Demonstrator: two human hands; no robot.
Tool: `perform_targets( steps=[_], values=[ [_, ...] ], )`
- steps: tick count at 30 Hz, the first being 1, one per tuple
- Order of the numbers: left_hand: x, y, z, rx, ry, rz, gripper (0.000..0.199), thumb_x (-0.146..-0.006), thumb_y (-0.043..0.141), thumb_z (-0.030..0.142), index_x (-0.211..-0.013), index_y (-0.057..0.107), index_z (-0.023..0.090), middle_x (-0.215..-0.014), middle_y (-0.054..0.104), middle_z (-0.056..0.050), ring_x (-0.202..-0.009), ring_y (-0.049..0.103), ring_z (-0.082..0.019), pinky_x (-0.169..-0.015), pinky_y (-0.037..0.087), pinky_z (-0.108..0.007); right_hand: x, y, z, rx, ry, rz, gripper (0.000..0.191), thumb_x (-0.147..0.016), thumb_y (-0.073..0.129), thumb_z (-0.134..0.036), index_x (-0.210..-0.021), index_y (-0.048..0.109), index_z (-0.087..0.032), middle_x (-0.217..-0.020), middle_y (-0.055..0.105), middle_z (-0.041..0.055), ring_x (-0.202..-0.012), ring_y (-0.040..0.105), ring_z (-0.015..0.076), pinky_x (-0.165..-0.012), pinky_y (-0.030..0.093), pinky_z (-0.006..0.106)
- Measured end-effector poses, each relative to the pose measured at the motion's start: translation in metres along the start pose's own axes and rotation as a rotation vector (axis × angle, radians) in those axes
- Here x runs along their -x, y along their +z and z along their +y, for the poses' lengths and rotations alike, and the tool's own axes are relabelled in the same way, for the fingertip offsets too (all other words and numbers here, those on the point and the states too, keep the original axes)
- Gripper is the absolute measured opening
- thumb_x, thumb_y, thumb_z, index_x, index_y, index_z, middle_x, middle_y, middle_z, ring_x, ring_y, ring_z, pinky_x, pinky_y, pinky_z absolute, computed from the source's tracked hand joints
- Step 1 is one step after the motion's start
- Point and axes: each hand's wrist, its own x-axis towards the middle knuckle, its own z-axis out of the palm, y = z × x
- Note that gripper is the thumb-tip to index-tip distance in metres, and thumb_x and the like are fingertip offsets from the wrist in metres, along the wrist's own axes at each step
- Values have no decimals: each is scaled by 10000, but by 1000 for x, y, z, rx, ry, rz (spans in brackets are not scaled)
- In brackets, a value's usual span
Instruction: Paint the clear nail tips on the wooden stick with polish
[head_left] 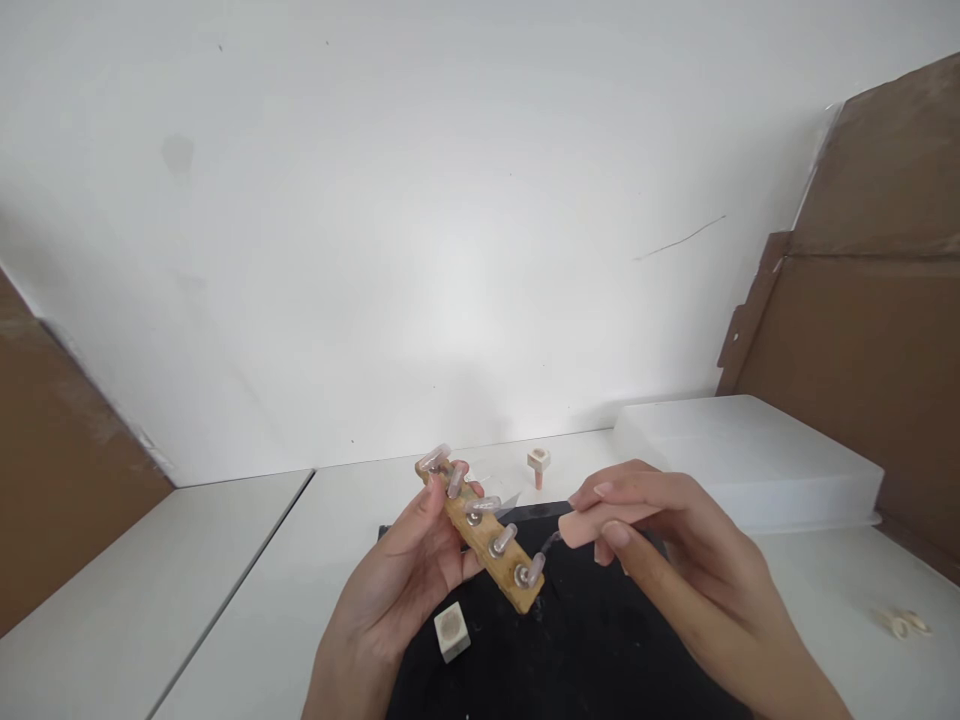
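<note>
My left hand (409, 565) is closed round the upper end of a narrow wooden strip (491, 553), which is tilted down to the right. Several clear capsule-shaped pieces stand along the strip on round metal bases. In my right hand (682, 550) is a pink handle (592, 523), pinched between thumb and fingers. A thin dark tip (552, 543) comes out of the handle and reaches close to the capsule piece (536, 570) at the strip's lower end; whether they touch is unclear.
Below the hands lies a black mat (480, 670), with a pale square block (452, 632) on it. Behind stands a small block on a pink stem (538, 461). A translucent white bin (750, 460) and small beige rings (900, 625) are at the right.
</note>
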Motion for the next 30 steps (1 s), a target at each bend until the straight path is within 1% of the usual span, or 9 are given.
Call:
perform_targets(
  steps=[6, 9, 13, 15, 17, 21, 24, 27, 30],
  values=[
    [-1, -6, -1, 5, -15, -16, 227, -753, 787, 379, -913, 720, 232, -848, 676, -1, -800, 654, -141, -721, 557, -290, 4, -2, 2, 9, 2, 36, 302, -986, 494, -95, -1164, 585, -321, -965, 706, 7, -766, 616, 136, -625, 519, 220],
    [-3, -10, -3, -4, 3, -64, 201, -776, 770, 373, -923, 722, 245, -848, 684, 1, -815, 659, -146, -773, 559, -316, 5, -1, 3, -6, 3, 40, 291, -995, 492, -111, -1166, 586, -327, -945, 707, 5, -756, 616, 135, -621, 520, 218],
    [-5, -11, -5, -9, 31, -125, 149, -778, 777, 338, -895, 725, 262, -863, 704, 3, -852, 669, -150, -820, 546, -323, 6, -1, 4, -19, 0, 27, 303, -992, 505, -116, -1183, 572, -342, -908, 722, -2, -818, 644, 155, -631, 530, 226],
    [-6, -11, -6, -8, 34, -120, 157, -755, 800, 328, -881, 730, 265, -875, 714, 5, -859, 672, -151, -818, 542, -321, 6, -2, 4, -24, 7, 24, 317, -987, 511, -112, -1187, 570, -350, -895, 727, -10, -834, 652, 156, -635, 530, 225],
    [-6, -11, -6, -16, 28, -101, 198, -726, 823, 338, -886, 737, 260, -879, 718, 4, -861, 668, -156, -822, 538, -329, 6, -2, 4, -28, -4, 30, 326, -982, 512, -104, -1184, 572, -352, -871, 729, -16, -845, 653, 158, -674, 534, 236],
    [-6, -11, -7, -20, 33, -97, 260, -680, 857, 335, -901, 751, 248, -887, 713, -3, -857, 639, -149, -836, 524, -331, 5, 1, 4, -26, -34, 17, 339, -959, 530, -87, -1176, 568, -344, -813, 746, -21, -888, 666, 181, -751, 536, 290],
    [-7, -9, -9, -20, 54, -73, 287, -652, 875, 331, -897, 756, 240, -901, 696, -5, -903, 613, -162, -854, 516, -347, 4, 3, 3, -27, -23, -10, 386, -939, 535, -59, -1200, 553, -342, -856, 770, -19, -902, 681, 182, -757, 546, 298],
    [-6, -7, -10, -19, 62, -35, 322, -617, 895, 326, -894, 760, 234, -909, 677, -3, -951, 594, -180, -864, 515, -366, 2, 3, 1, -44, -40, -39, 406, -925, 530, -38, -1200, 550, -336, -871, 770, -17, -889, 676, 168, -760, 557, 280],
    [-5, -4, -10, -9, 58, -41, 313, -615, 896, 327, -886, 766, 239, -903, 675, -2, -934, 593, -173, -887, 512, -380, 1, 2, 1, -38, -43, -44, 403, -918, 524, -30, -1191, 557, -325, -898, 767, -5, -874, 673, 165, -734, 557, 271]
  ],
)
